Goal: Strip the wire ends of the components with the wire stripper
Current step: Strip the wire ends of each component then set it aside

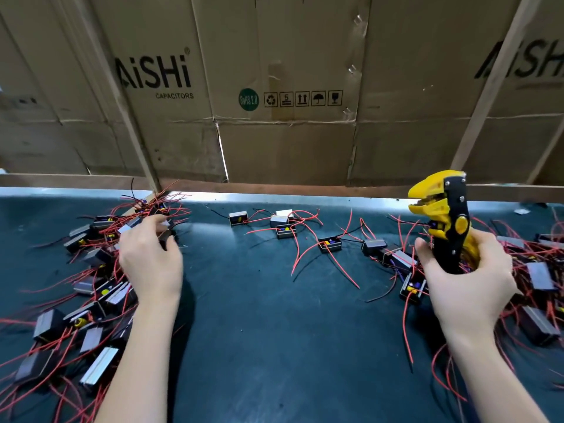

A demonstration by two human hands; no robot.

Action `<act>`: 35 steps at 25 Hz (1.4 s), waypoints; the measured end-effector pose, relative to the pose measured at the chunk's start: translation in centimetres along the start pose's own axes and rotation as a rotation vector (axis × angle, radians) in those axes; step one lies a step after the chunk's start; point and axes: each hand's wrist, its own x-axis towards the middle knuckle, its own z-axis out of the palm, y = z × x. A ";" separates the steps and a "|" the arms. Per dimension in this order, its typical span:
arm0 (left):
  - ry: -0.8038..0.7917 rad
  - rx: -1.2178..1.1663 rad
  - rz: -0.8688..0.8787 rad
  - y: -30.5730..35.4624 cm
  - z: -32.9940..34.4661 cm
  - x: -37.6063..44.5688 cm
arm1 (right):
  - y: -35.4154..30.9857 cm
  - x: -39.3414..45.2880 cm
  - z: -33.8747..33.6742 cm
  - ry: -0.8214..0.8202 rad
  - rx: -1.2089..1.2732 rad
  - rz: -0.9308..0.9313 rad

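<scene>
Right hand [467,279] gripped yellow-black wire stripper [448,221] upright, head up, over bench [259,300] at right. Left hand [149,254] pinched a black component [167,236] w/ red wires at the left pile [91,288].

Readable text sits only on the brown corrugated cardboard cartons standing flat behind the bench. Centre-left carton [158,87]: big black "AiSHi" logo with a small ® mark, first letter partly cut by the wooden strut, and "CAPACITORS" in small caps beneath. Same carton further right: round green "RoHS 2.0" badge [248,99], then a row of black boxed handling pictograms [303,98]: recycle arrows, stack limit with "5", two up arrows, umbrella, fragile glass. Right-hand brown carton [525,61]: same "AiSHi" logo, blurred, cut off by the frame edge. Nothing legible on the tool or the small black modules.
</scene>
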 end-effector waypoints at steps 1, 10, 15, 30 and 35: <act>-0.005 -0.046 0.125 0.9 0.1 -0.3 | 0.0 0.0 0.0 0.000 0.030 0.009; -0.999 -0.382 0.645 9.2 2.5 -7.9 | 1.4 0.2 0.2 0.021 -0.052 0.015; -0.982 -0.478 0.595 9.2 2.4 -7.5 | 1.1 0.4 0.3 -0.033 0.332 0.106; -1.057 -0.338 0.395 8.9 2.6 -7.9 | 1.0 -1.2 1.3 -0.870 0.522 0.340; -1.121 -0.329 0.540 9.1 1.9 -7.2 | 3.0 -0.5 2.6 -0.521 0.504 0.367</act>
